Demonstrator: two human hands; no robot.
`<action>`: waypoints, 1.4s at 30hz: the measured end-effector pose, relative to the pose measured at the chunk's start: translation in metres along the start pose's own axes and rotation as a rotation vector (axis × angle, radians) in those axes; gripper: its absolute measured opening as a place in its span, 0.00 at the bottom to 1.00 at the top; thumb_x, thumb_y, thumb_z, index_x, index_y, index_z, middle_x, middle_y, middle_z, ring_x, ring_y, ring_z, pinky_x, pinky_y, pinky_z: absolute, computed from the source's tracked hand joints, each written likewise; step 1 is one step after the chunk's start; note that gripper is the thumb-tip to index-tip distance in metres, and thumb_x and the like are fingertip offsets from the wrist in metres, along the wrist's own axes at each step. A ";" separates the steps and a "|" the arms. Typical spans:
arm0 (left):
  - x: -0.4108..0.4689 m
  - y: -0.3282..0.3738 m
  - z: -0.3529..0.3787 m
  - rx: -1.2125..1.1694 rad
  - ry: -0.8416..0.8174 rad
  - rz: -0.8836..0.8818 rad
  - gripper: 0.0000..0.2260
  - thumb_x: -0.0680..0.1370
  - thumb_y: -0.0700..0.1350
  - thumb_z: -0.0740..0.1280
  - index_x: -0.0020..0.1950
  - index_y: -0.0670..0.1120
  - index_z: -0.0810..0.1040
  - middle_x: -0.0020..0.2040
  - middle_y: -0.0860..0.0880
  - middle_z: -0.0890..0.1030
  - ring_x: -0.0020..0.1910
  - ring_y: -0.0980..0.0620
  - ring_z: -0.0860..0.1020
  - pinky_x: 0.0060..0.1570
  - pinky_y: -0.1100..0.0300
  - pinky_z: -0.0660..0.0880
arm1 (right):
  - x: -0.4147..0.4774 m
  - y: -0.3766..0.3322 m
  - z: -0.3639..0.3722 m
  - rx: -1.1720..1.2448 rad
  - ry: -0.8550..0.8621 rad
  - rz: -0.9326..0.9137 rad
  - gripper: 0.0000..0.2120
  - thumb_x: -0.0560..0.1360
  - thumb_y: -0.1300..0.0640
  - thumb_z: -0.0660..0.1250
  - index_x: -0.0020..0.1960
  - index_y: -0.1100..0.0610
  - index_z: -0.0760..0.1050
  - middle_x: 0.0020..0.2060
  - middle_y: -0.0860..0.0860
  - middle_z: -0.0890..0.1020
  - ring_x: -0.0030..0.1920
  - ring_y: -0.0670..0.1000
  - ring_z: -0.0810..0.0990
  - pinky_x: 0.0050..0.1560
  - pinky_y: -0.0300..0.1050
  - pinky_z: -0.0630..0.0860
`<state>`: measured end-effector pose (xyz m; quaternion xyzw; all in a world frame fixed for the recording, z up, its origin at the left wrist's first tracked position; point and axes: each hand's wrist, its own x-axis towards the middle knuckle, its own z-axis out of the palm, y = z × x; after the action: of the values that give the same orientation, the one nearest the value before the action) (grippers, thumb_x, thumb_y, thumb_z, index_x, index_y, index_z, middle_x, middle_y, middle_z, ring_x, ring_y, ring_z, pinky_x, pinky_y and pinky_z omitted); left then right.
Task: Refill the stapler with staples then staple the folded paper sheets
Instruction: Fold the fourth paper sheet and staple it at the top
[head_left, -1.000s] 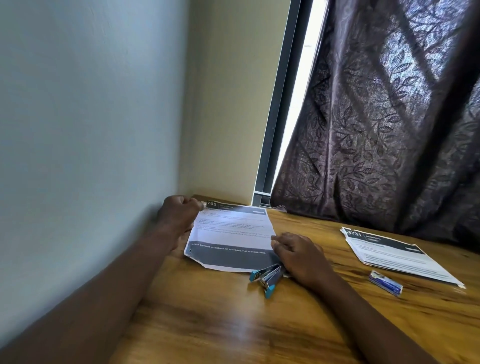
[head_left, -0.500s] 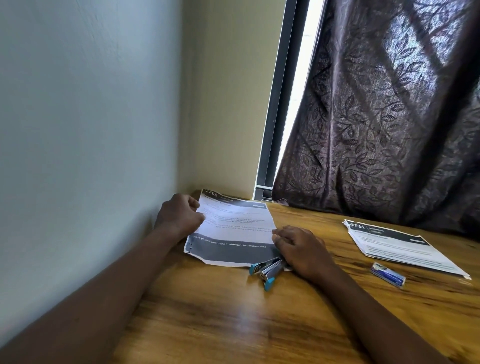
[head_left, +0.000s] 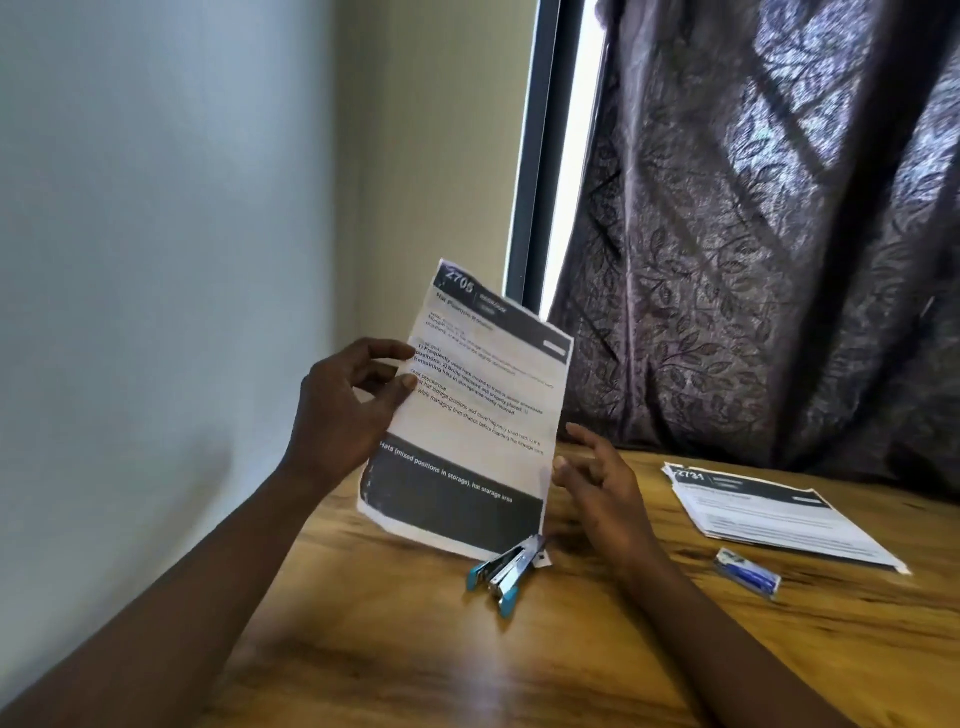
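Note:
My left hand (head_left: 345, 410) grips the left edge of a printed paper sheet (head_left: 483, 410) and holds it upright and tilted above the wooden table (head_left: 467, 665). The sheet has dark bands at top and bottom. My right hand (head_left: 597, 488) hovers beside the sheet's right lower edge, fingers spread, holding nothing. A small blue and silver stapler (head_left: 506, 569) lies swung apart on the table just below the sheet. A small blue box of staples (head_left: 748, 574) lies to the right.
A second stack of printed sheets (head_left: 774, 514) lies at the right on the table. A pale wall stands close on the left. A dark patterned curtain (head_left: 753, 260) hangs behind the table beside a window frame (head_left: 535, 156).
The sheet lay flat on the table under both hands; my left hand has lifted it upright, and my right hand has come off it and spread its fingers.

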<state>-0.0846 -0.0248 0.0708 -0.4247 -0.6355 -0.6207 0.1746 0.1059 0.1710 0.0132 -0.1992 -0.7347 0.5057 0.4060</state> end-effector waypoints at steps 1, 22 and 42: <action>-0.002 0.002 0.002 0.026 0.029 0.042 0.11 0.77 0.44 0.75 0.58 0.52 0.82 0.48 0.56 0.86 0.44 0.57 0.85 0.46 0.55 0.82 | 0.003 -0.003 -0.001 0.034 0.001 -0.024 0.18 0.80 0.58 0.69 0.68 0.45 0.74 0.55 0.50 0.84 0.56 0.50 0.83 0.51 0.49 0.82; -0.020 0.002 0.019 0.045 -0.045 0.099 0.23 0.76 0.39 0.75 0.66 0.58 0.76 0.57 0.62 0.82 0.52 0.56 0.82 0.46 0.47 0.83 | 0.010 -0.038 -0.032 0.168 0.086 -0.320 0.19 0.74 0.72 0.71 0.58 0.52 0.82 0.53 0.54 0.86 0.54 0.54 0.85 0.54 0.52 0.83; -0.053 0.072 0.062 -0.235 -0.077 0.296 0.39 0.76 0.37 0.75 0.79 0.51 0.57 0.63 0.66 0.77 0.57 0.57 0.83 0.49 0.62 0.83 | -0.062 -0.068 -0.099 -0.002 0.275 -0.457 0.16 0.75 0.68 0.72 0.58 0.56 0.71 0.55 0.50 0.84 0.57 0.52 0.84 0.51 0.56 0.84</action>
<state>0.0196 0.0068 0.0672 -0.5543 -0.4955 -0.6416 0.1888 0.2298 0.1573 0.0660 -0.0956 -0.6991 0.3684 0.6053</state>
